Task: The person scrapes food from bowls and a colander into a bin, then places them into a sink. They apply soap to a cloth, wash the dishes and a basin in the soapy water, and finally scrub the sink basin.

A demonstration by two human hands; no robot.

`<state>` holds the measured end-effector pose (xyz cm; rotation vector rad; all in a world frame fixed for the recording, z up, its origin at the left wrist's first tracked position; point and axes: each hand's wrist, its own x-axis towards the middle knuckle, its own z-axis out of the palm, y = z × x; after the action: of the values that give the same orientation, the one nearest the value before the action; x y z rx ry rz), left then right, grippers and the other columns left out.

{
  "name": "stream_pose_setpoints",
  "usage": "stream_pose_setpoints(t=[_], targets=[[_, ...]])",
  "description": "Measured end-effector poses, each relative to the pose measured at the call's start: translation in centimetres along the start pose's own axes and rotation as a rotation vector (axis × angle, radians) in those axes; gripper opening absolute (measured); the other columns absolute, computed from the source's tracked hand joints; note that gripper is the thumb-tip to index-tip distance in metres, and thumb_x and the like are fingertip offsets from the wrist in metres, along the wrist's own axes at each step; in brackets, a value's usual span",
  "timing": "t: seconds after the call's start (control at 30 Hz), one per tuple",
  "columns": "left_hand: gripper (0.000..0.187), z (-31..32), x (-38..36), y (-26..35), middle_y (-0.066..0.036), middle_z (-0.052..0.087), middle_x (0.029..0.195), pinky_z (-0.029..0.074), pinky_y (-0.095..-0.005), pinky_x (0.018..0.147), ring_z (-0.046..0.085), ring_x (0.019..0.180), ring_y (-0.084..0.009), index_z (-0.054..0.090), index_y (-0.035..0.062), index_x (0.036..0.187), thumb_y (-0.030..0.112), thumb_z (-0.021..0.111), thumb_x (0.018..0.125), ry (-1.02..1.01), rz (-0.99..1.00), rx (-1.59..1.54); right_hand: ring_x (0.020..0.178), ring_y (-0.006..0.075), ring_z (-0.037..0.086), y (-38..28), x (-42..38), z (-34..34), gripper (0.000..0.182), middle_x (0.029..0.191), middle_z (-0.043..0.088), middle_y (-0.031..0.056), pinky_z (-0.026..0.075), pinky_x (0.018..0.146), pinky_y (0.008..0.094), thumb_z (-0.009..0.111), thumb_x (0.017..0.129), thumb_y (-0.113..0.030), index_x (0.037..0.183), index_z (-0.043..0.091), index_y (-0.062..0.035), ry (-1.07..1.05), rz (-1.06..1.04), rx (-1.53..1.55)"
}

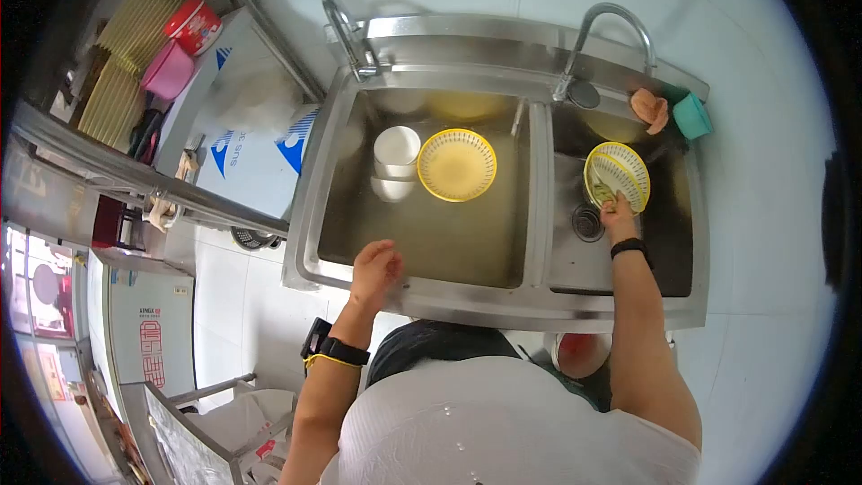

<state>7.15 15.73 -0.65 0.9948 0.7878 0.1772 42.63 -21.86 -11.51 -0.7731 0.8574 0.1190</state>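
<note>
In the right sink basin, my right hand [618, 212] reaches to the near side of a yellow-and-white plastic colander [628, 162]. Its fingers are pinched on a small, soft-looking pale green piece [602, 191] at the colander's lower left. My left hand [377, 269] hovers over the front edge of the left basin, fingers loosely curled and holding nothing. Beyond it, another yellow-rimmed colander [458, 165] sits in the cloudy water. White bowls [397, 145] stand beside that colander, on its left.
Curved faucets rise behind the left basin [341, 31] and the right basin [620, 9]. A brown cloth [648, 111] and a teal container [692, 117] rest at the right basin's back corner. A drain [588, 223] lies near my right hand. Left is a metal rack [180, 202].
</note>
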Motion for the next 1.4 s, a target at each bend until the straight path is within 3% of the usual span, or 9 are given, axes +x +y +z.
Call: stream_pose_setpoints(t=[0.1,0.17,0.3,0.43,0.63,0.77,1.03,1.1,1.4], targets=[[0.019,-0.1,0.6,0.5,-0.006,0.056,0.077,0.044,-0.0255,0.06,0.054,0.069,-0.0147,0.048,0.0068,0.097,0.007,0.048,0.079,0.025,-0.046,0.026,0.06,0.0122,0.052,0.1,-4.5,3.6,0.014,0.081,0.054,0.005,0.039,0.038,0.0177,0.051,0.08,-0.014,0.092,0.048,-0.007,-0.032,-0.043,-0.071],[0.019,-0.3,1.2,0.5,-0.006,0.056,0.077,0.044,-0.0255,0.06,0.054,0.069,-0.015,0.048,0.0066,0.097,0.007,0.048,0.078,0.015,-0.04,-0.013,0.066,0.0108,0.049,1.7,-8.4,6.1,0.015,0.086,0.052,0.0021,0.038,0.046,0.0191,0.056,0.078,-0.017,0.09,0.049,-0.0118,-0.435,-0.228,-0.188],[0.019,0.2,2.3,1.3,-0.006,0.055,0.077,0.044,-0.0252,0.061,0.054,0.069,-0.0156,0.048,0.0061,0.096,0.006,0.048,0.078,-0.013,-0.01,-0.089,0.072,0.014,0.051,10.5,-18.7,11.3,0.018,0.082,0.053,0.0016,0.042,0.055,0.0274,0.061,0.074,-0.019,0.088,0.05,-0.0142,-0.568,-0.026,-0.54],[0.018,-0.7,3.1,2.0,-0.006,0.055,0.076,0.043,-0.0247,0.061,0.053,0.067,-0.015,0.048,0.0058,0.096,0.005,0.046,0.078,-0.02,-0.007,-0.08,0.09,0.0201,0.045,21.9,-17.9,11.2,0.034,0.1,0.047,0.0054,0.041,0.066,0.0349,0.062,0.073,-0.025,0.1,0.044,-0.014,-0.409,0.33,-0.732],[0.013,-3.5,1.6,2.3,-0.005,0.054,0.074,0.042,-0.0238,0.06,0.052,0.066,-0.0139,0.049,0.0063,0.092,0.004,0.044,0.08,-0.004,-0.107,-0.149,0.101,0.0226,0.036,28.4,-11.5,10.8,0.054,0.119,0.033,0.0063,0.041,0.073,0.0355,0.062,0.073,-0.032,0.116,0.035,-0.0118,-0.029,0.3,-0.893],[0.013,-5.2,2.2,2.3,-0.005,0.054,0.075,0.042,-0.0238,0.061,0.051,0.067,-0.0137,0.049,0.0069,0.092,0.004,0.044,0.081,0.073,-0.198,-0.159,0.09,0.0219,0.046,30.5,-3.8,9.0,0.041,0.109,0.045,0.0084,0.045,0.067,0.0319,0.057,0.077,-0.028,0.11,0.044,-0.0082,-0.061,0.097,-1.134],[0.012,-5.4,4.5,3.9,-0.004,0.052,0.075,0.042,-0.0232,0.062,0.05,0.067,-0.0131,0.048,0.0064,0.093,0.006,0.044,0.082,-0.039,-0.173,-0.168,0.068,0.0182,0.059,26.6,-8.2,11.2,0.024,0.084,0.061,0.0071,0.047,0.051,0.0318,0.056,0.07,-0.012,0.094,0.054,-0.0093,0.134,-0.328,-1.494],[0.012,-5.4,5.0,4.1,-0.004,0.052,0.075,0.042,-0.0232,0.062,0.05,0.067,-0.013,0.048,0.0061,0.093,0.006,0.044,0.082,-0.064,-0.183,-0.159,0.066,0.017,0.057,25.2,-10.2,12.1,0.027,0.084,0.057,0.0157,0.044,0.051,0.0275,0.051,0.075,-0.006,0.1,0.048,0.0044,0.04,-0.43,-1.617],[0.022,-4.8,8.4,1.6,-0.004,0.052,0.079,0.04,-0.0228,0.062,0.049,0.069,-0.0111,0.046,0.0049,0.1,0.011,0.047,0.079,-0.034,-0.14,-0.064,0.056,0.0188,0.057,24.5,-9.9,9.3,0.027,0.075,0.059,0.0101,0.041,0.038,0.025,0.053,0.064,0.004,0.09,0.053,-0.0034,-0.146,-0.162,-1.202]])
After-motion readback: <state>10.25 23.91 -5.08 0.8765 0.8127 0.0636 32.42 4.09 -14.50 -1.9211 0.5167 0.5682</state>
